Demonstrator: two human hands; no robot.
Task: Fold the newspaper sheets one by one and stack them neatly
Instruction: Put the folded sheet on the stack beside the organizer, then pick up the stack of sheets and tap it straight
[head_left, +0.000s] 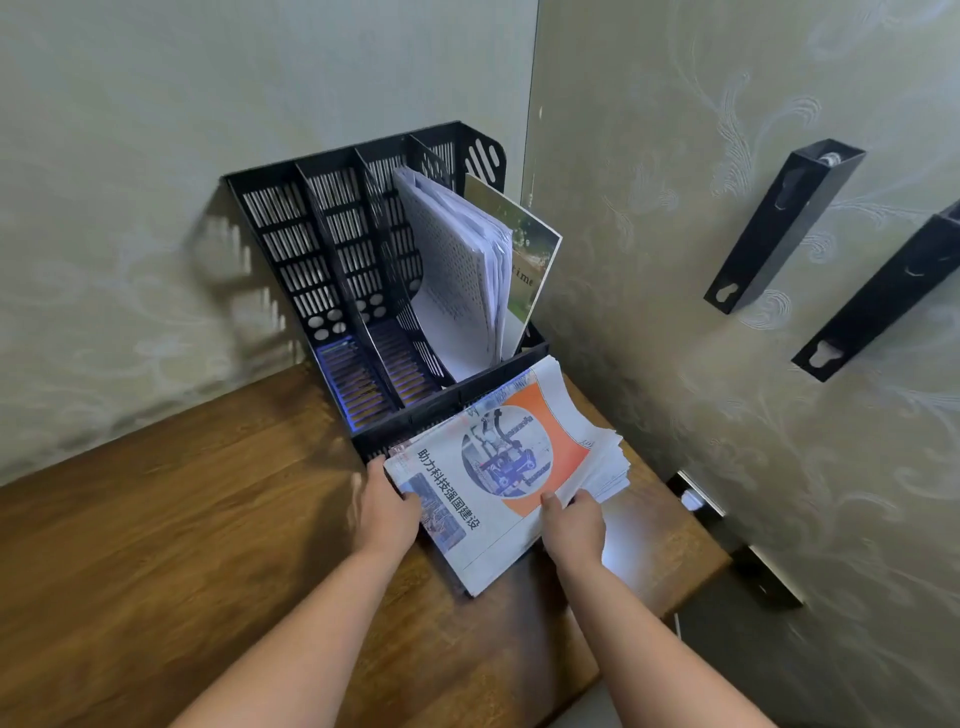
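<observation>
Stack could slide off the desk's 3 o'clock edge.
My left hand (387, 506) and right hand (574, 522) both grip the newspaper stack (498, 467) (loose edges fanned); an uneven pull would skew it.

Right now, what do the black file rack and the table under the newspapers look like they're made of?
File rack: likely moulded black plastic, matte, with slotted and round cut-outs in thin walls. Table: wood or wood-look laminate, brown with streaky grain and a slight sheen; the picture cannot settle which.

Folded newspaper stack (509, 467) (orange graphic uppermost) lies flat, seemingly uneven.
</observation>
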